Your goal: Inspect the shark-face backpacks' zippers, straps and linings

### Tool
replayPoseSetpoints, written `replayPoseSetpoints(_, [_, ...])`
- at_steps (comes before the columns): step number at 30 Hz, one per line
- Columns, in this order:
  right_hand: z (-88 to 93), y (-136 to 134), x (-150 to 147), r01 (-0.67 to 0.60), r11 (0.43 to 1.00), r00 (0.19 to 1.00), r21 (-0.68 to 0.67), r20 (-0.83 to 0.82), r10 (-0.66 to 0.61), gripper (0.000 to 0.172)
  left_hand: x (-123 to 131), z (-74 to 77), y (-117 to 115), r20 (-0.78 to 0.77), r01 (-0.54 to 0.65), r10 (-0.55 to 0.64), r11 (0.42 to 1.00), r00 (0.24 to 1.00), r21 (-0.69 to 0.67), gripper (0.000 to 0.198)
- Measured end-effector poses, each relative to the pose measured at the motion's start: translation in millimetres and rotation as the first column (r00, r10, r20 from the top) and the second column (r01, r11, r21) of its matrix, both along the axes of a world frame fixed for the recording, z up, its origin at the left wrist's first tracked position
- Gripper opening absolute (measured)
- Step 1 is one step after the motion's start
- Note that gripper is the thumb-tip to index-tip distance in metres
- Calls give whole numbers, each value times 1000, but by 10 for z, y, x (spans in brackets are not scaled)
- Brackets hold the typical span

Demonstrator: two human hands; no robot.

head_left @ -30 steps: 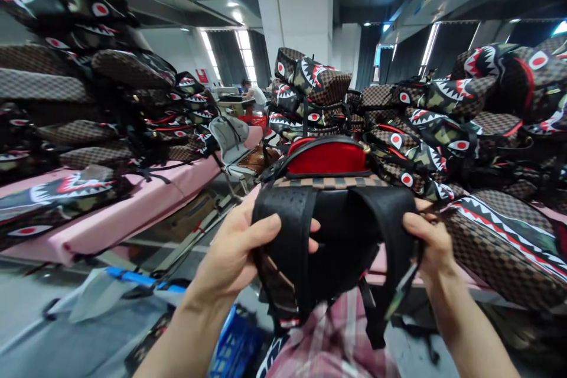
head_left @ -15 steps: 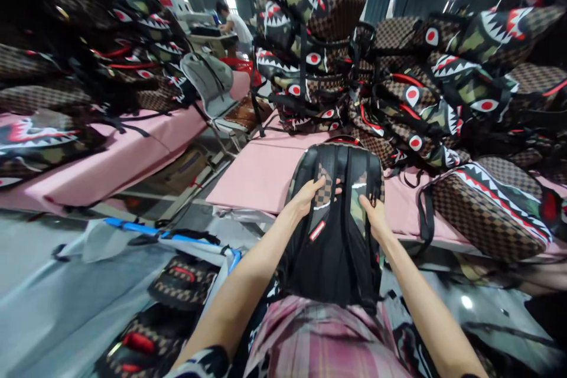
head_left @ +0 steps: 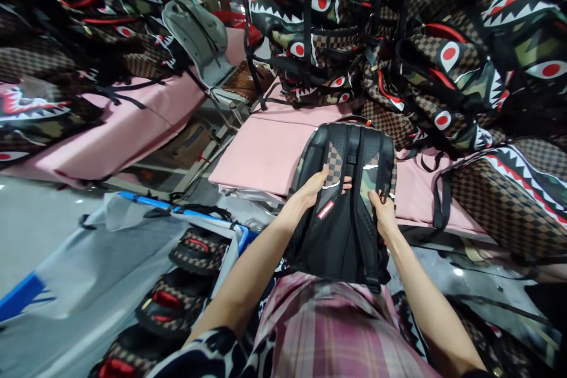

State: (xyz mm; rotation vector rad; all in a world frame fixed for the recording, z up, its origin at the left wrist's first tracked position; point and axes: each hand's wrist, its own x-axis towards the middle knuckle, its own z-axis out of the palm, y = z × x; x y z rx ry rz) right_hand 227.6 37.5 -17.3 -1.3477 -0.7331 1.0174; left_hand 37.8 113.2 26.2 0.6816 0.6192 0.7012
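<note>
The backpack point(head_left: 343, 212) stands back-side up at the near edge of the pink table point(head_left: 261, 156), its lower end against the plaid lap. The left hand point(head_left: 315, 188), at its nine o'clock, closes its fingers on the left strap. The right hand point(head_left: 383, 208), at three o'clock, seems to pinch the right strap. Piled shark-print bags point(head_left: 443, 65) sit at twelve to two o'clock.
</note>
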Motion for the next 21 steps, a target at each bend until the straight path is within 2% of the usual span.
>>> replayPoseSetpoints(4, [-36, 14, 8, -1, 1000, 1000, -8, 10, 2, 34, 14, -17, 1, -31, -35, 35, 999, 999, -21, 57])
replayPoseSetpoints(7, [-51, 20, 11, -2, 1000, 1000, -12, 13, 2, 34, -3, -53, -93, -60, -43, 41, 998, 997, -40, 58])
replayPoseSetpoints(13, [-45, 50, 28, -11, 1000, 1000, -18, 6, 12, 34, -197, -188, -627, -90, -20, 7, 989, 996, -146, 60])
replayPoseSetpoints(16, [-28, 28, 33, -10, 999, 1000, -33, 0, 10, 34, -337, -276, -903, -87, -59, 40, 971, 995, -230, 58])
replayPoseSetpoints(21, [7, -340, -44, -75, 991, 997, -109, -10, 75, 35, -480, -380, -1118, -141, -177, 142, 944, 980, -279, 48])
